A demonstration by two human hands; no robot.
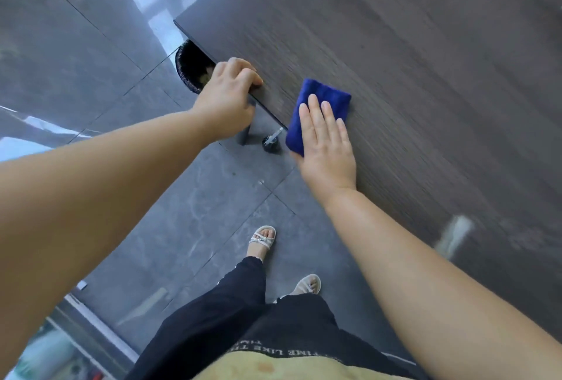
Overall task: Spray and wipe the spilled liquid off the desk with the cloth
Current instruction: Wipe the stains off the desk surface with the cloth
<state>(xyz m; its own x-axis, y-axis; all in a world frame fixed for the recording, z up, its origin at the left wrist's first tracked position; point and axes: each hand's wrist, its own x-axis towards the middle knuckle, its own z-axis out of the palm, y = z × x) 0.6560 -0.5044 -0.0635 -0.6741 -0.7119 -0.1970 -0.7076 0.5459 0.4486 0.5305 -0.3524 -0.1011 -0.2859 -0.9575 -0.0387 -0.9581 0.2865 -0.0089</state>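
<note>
Dark wood-grain desk fills the upper right above grey floor tiles. On it the right hand presses flat, fingers straight, on the folded blue cloth near the edge. At the cloth's 9 o'clock the left hand curls its fingers over that edge.

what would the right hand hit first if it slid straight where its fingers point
Likely nothing: beyond the blue cloth under the right hand, only bare desk shows that way.

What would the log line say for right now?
step: wipe | right hand: flat on blue cloth | left hand: grips desk edge
</note>
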